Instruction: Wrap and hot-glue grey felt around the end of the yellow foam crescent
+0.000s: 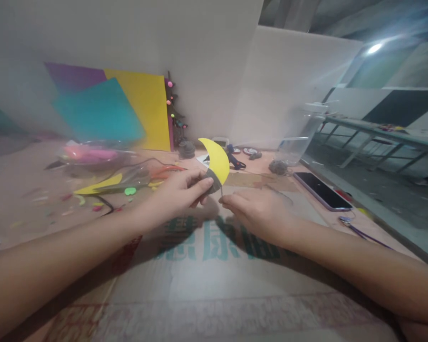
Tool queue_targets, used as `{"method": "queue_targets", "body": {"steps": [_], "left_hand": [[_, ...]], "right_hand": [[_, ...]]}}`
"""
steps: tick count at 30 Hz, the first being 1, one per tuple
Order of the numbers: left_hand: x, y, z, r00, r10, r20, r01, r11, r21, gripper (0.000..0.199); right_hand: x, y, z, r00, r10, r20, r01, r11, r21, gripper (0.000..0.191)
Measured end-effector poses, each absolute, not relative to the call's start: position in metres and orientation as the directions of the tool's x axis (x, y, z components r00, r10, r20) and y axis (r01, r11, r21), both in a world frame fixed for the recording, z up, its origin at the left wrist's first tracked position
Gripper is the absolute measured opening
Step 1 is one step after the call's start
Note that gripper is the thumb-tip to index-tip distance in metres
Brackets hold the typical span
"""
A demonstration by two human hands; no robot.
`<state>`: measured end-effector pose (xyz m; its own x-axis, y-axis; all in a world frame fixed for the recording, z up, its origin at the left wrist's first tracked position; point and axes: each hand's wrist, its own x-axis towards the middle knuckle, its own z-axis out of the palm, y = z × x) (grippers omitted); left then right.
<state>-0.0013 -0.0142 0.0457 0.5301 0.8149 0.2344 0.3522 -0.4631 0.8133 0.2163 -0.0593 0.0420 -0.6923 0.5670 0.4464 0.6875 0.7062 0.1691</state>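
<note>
A yellow crescent-moon cutout (218, 161) stands upright in front of me, with dark grey material (214, 183) around its lower end. Between thumb and fingers, my left hand (185, 190) grips it at that grey part. My right hand (255, 206) is closed, its fingertips pinching a thin dark strand (221, 191) that runs up to the grey material. Where the strand goes inside the fingers is hidden. Both hands are above a cardboard sheet (199, 285) printed with green characters.
Purple, teal and yellow sheets (100, 111) lean on the wall, beside a decorated dark stand (174, 118). A glue gun (237, 161) lies behind the moon. On the right are a phone (323, 191), grey yarn (278, 166) and a clear container (299, 137). Scraps and plastic bags (92, 154) lie left.
</note>
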Motion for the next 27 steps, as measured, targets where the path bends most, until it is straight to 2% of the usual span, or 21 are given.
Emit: {"method": "queue_targets", "body": {"steps": [2,4,9,14,23,27], "left_hand": [[-0.001,-0.016,0.045,0.554,0.807,0.207,0.404,-0.478,0.78,0.035],[0.0,-0.017,0.045,0.583,0.79,0.191,0.437,-0.502,0.746,0.032],[0.0,-0.021,0.047,0.664,0.729,0.167,0.438,-0.56,0.703,0.03],[-0.001,-0.022,0.053,0.694,0.705,0.147,0.426,-0.566,0.706,0.031],[0.0,-0.024,0.047,0.669,0.733,0.123,0.409,-0.502,0.762,0.034],[0.003,-0.027,0.047,0.686,0.723,0.086,0.398,-0.471,0.787,0.031]], "right_hand": [[0.217,-0.065,0.049,-0.784,0.451,0.428,0.602,0.721,0.342,0.027],[0.218,-0.07,0.056,-0.817,0.402,0.413,0.558,0.731,0.392,0.028],[0.227,-0.069,0.072,-0.782,0.446,0.435,0.602,0.719,0.346,0.023],[0.232,-0.063,0.074,-0.75,0.421,0.511,0.617,0.724,0.308,0.019],[0.216,-0.079,0.059,-0.838,0.302,0.454,0.451,0.852,0.266,0.018],[0.211,-0.083,0.057,-0.866,0.275,0.418,0.414,0.863,0.29,0.022]]}}
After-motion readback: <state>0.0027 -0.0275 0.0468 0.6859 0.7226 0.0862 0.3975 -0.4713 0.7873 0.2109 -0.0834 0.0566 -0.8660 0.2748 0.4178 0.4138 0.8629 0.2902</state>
